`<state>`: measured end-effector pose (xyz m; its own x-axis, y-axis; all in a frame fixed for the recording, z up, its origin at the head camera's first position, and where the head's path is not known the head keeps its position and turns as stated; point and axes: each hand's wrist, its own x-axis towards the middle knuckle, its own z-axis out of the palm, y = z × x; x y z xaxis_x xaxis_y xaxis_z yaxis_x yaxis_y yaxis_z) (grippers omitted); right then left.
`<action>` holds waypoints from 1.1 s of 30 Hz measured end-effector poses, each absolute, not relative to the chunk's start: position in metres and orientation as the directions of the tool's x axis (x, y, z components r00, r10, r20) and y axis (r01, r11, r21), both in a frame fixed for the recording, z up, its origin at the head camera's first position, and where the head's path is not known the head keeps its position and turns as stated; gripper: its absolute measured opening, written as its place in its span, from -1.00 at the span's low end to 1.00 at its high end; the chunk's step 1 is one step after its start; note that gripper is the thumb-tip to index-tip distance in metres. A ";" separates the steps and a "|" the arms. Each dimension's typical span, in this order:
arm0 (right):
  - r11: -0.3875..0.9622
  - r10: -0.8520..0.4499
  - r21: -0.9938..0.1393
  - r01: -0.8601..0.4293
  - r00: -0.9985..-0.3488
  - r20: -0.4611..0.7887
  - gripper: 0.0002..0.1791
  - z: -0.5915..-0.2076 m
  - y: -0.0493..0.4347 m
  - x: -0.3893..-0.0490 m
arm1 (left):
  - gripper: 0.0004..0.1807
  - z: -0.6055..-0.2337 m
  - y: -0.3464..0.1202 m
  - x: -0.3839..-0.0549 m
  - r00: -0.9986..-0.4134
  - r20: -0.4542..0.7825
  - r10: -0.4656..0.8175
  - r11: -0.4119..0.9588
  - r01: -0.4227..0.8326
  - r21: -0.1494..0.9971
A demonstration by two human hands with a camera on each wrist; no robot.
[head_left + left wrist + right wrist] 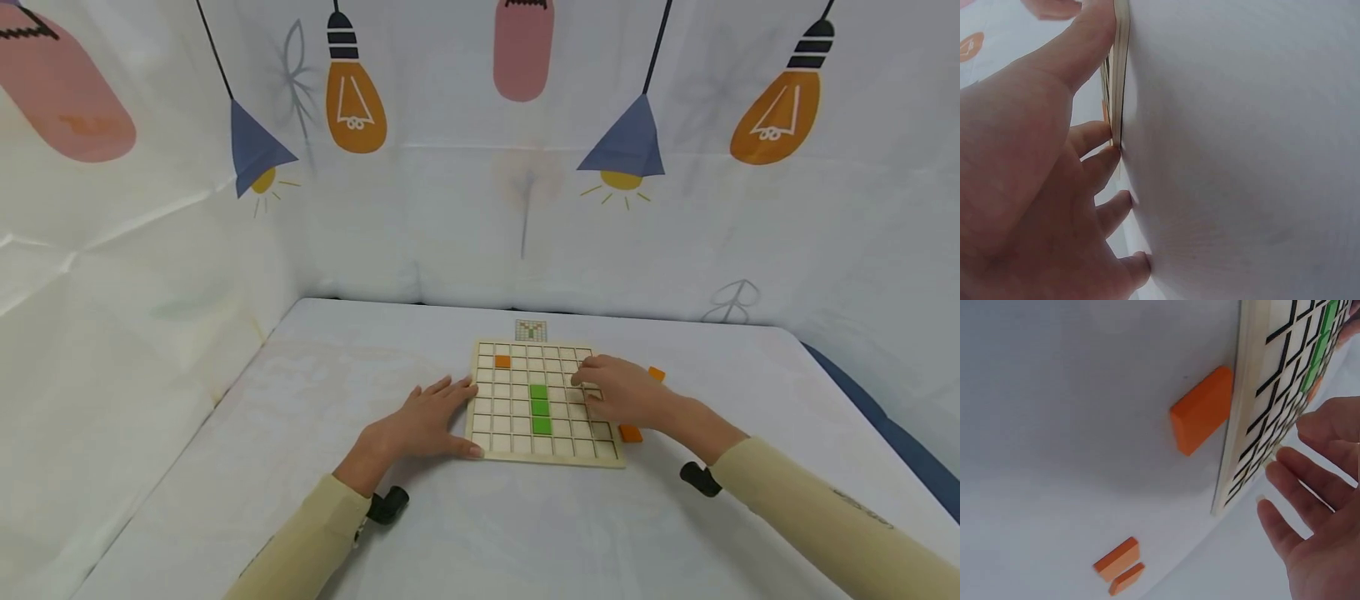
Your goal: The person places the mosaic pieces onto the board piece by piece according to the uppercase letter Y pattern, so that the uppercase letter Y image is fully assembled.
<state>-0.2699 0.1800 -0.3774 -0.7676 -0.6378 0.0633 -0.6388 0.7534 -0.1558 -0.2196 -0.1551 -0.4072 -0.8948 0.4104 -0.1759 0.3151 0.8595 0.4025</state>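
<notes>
A square wooden grid board (553, 459) lies on the white table. A column of three green tiles (540, 408) fills cells near its middle, and an orange tile (502, 362) sits in a cell towards its upper left. My left hand (426, 423) rests at the board's left side with fingers spread; in the left wrist view its thumb (1088, 47) touches the board's edge. Over the right part of the board is my right hand (626, 392), fingers loosely bent. In the right wrist view no tile shows between those fingers (1297, 531).
An orange tile (1202, 412) lies against the board's right edge. Two more orange tiles (1117, 558) lie farther off on the table. Behind the board is a small card with a grid pattern (531, 331). A printed cloth (450, 225) hangs behind the table.
</notes>
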 end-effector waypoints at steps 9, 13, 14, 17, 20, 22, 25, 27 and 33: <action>0.766 -0.623 -0.147 -0.625 -0.779 0.068 -0.75 -0.383 0.201 -0.257 | 0.10 -0.405 -0.153 -0.218 -0.893 -0.186 0.409 0.860 0.310 0.405; 0.778 -0.612 -0.130 -0.615 -0.788 0.065 -0.75 -0.384 0.208 -0.250 | 0.09 -0.404 -0.153 -0.217 -0.893 -0.195 0.405 0.865 0.305 0.397; 0.782 -0.607 -0.129 -0.609 -0.792 0.059 -0.75 -0.384 0.209 -0.249 | 0.09 -0.403 -0.153 -0.217 -0.894 -0.194 0.405 0.866 0.307 0.396; 0.787 -0.603 -0.132 -0.603 -0.797 0.048 -0.75 -0.384 0.215 -0.244 | 0.08 -0.403 -0.153 -0.218 -0.894 -0.189 0.406 0.867 0.311 0.390; 0.783 -0.607 -0.130 -0.608 -0.793 0.050 -0.75 -0.385 0.221 -0.239 | 0.08 -0.403 -0.153 -0.218 -0.895 -0.185 0.407 0.866 0.313 0.391; 0.776 -0.614 -0.134 -0.617 -0.787 0.065 -0.75 -0.386 0.225 -0.236 | 0.08 -0.402 -0.153 -0.218 -0.894 -0.185 0.408 0.864 0.314 0.394; 0.772 -0.618 -0.131 -0.622 -0.782 0.079 -0.75 -0.388 0.230 -0.232 | 0.08 -0.401 -0.153 -0.218 -0.893 -0.187 0.410 0.863 0.312 0.398; 0.763 -0.629 -0.123 -0.634 -0.773 0.084 -0.75 -0.389 0.233 -0.230 | 0.08 -0.401 -0.153 -0.218 -0.893 -0.189 0.409 0.863 0.311 0.398; 0.751 -0.645 -0.115 -0.650 -0.760 0.081 -0.74 -0.391 0.239 -0.227 | 0.08 -0.401 -0.152 -0.217 -0.895 -0.191 0.404 0.863 0.305 0.402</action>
<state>-0.2273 0.2394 -0.3912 -0.7598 -0.6451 0.0807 -0.6500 0.7512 -0.1148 -0.2170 -0.1525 -0.4013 -0.8945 0.4043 -0.1906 0.3047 0.8635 0.4020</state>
